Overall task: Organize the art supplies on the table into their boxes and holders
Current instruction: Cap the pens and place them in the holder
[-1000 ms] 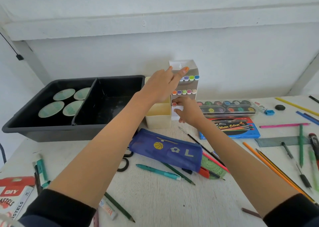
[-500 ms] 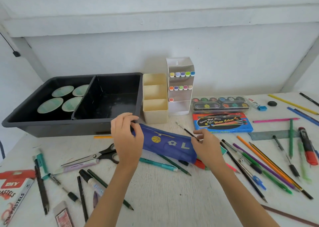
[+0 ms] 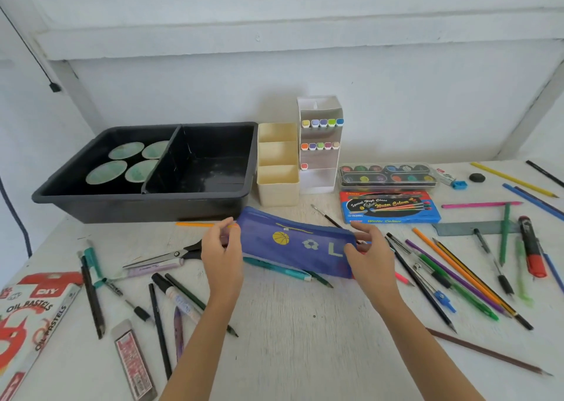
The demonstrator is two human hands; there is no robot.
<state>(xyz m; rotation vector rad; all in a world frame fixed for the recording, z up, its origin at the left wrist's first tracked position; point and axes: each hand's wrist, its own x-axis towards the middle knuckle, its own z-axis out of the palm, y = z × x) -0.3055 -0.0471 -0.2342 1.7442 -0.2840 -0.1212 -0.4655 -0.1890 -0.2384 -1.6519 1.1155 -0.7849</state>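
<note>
We logged blue pencil pouch [image 3: 293, 242] mid table [image 3: 305, 339], left hand [image 3: 222, 254] pinching its left end, right hand [image 3: 369, 255] gripping its right end, toward far edge black tray [image 3: 137, 200] held four discs [image 3: 106, 171] in left compartment, white rack [image 3: 319, 181] held markers [image 3: 323, 123]

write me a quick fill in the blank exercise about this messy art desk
1. The left hand and right hand hold the two ends of the blue ____.
2. The left compartment of the black tray holds ____ round dishes.
3. The cream holder beside the tray has ____ compartments.
4. The scissors lie to the ____ of the left hand.
Missing words: pencil case; four; three; left
</note>
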